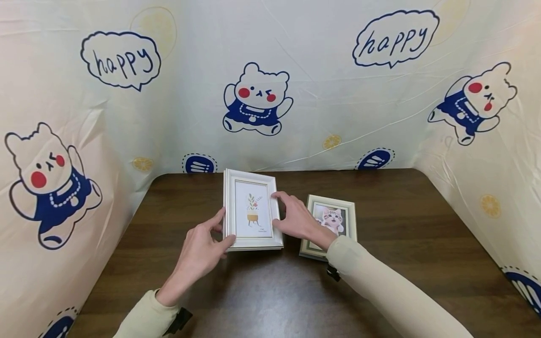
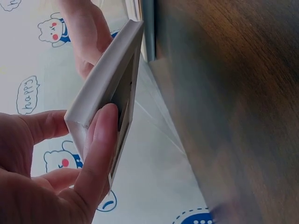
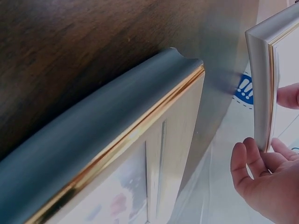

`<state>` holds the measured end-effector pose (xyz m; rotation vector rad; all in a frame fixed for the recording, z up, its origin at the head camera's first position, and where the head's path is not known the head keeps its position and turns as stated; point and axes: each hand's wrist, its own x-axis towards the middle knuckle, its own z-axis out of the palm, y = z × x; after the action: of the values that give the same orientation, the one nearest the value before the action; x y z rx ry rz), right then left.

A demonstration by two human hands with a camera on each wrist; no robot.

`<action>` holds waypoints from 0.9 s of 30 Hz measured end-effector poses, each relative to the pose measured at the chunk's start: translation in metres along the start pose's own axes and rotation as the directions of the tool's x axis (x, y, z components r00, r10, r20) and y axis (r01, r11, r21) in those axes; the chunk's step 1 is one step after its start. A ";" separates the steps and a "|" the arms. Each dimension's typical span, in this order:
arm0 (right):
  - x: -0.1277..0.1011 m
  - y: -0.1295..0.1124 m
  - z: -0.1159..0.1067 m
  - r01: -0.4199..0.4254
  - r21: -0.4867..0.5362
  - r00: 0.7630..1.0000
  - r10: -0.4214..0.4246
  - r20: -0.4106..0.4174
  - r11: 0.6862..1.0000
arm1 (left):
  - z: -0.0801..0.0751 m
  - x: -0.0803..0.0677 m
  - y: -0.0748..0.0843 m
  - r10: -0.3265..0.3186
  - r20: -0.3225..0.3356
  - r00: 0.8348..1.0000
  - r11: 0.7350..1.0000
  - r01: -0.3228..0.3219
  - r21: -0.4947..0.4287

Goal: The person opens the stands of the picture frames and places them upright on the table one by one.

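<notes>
A white picture frame (image 1: 272, 243) with a potted-plant print is held tilted up above the dark table, facing me in the head view. My left hand (image 1: 204, 249) grips its left side, thumb at the lower front corner. On the opposite side, my right hand (image 1: 297, 218) holds the right edge between thumb and fingers. In the left wrist view, the white frame (image 2: 100, 79) shows edge-on, with part of its recessed back visible. A second, smaller cream frame (image 1: 351, 218) with a kitten picture lies under my right wrist, which hides its lower part.
The brown wooden table (image 1: 270, 295) reaches back to a pale printed cloth (image 1: 313, 117) with bears and "happy" bubbles, which also closes off both sides. Close up in the right wrist view, the cream frame (image 3: 180, 135) has a gold trim line and a grey-blue side.
</notes>
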<state>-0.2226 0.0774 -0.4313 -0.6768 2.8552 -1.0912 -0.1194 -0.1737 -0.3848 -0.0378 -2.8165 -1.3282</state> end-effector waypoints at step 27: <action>-0.001 -0.001 0.000 -0.021 0.029 1.000 0.021 0.009 0.999 | 0.005 -0.006 0.004 0.028 -0.089 0.996 0.999 -0.032 -0.039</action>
<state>-0.2214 0.0768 -0.4310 -0.6465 2.8267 -1.1219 -0.1129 -0.1676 -0.3850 -0.0212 -2.7052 -1.3462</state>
